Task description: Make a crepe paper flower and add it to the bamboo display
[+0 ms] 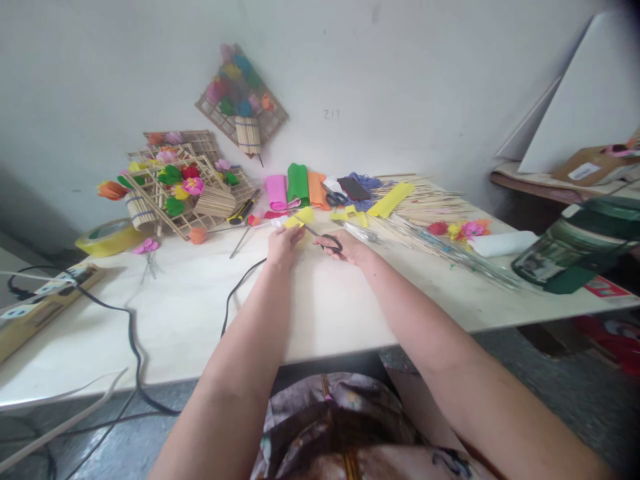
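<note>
Over the middle of the white table, my left hand (284,243) pinches a small piece of yellow crepe paper (301,218). My right hand (345,247) grips black-handled scissors (331,243), fingers at the loops. The scissor blades point left at the yellow paper; whether they touch it is too blurred to tell. Just beyond my hands lie yellow paper scraps (351,215) and a longer yellow strip (393,200). Rolls of pink paper (276,192), green paper (298,185) and orange paper (317,191) stand behind them. A second pair of scissors (336,198) rests beside the orange roll.
Bamboo lattices with paper flowers (185,187) are heaped at left, near yellow tape (111,237) and a power strip (50,303). A black cord (230,300) crosses the table. Wooden sticks (425,200), wires (470,263) and a green bottle (575,247) occupy the right.
</note>
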`<action>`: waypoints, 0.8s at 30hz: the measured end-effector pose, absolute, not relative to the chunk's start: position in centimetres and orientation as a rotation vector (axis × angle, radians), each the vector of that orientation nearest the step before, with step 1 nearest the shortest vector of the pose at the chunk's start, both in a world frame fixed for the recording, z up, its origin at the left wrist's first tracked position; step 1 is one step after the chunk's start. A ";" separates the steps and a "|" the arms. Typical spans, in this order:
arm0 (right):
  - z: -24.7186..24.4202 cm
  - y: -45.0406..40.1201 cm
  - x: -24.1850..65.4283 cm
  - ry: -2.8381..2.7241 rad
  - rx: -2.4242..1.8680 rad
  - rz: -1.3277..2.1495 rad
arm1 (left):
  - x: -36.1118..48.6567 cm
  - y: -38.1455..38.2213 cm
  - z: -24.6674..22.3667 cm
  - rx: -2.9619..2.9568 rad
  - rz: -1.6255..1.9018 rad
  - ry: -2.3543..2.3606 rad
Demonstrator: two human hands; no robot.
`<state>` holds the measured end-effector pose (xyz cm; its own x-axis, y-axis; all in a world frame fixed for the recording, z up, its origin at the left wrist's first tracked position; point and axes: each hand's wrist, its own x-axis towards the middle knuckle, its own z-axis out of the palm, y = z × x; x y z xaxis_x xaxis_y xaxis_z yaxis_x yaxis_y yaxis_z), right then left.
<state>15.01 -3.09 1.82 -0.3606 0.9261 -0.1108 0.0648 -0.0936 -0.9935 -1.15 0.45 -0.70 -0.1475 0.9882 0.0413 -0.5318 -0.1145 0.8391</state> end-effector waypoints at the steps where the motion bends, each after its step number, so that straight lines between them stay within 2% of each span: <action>1: 1.8 -3.1 15.0 -1.464 -1.122 1.544 | -1.1 0.4 -0.7 0.765 1.578 0.828; 24: 1.4 -2.8 15.5 -1.507 -1.046 1.605 | -1.1 0.5 -0.7 0.764 1.579 0.817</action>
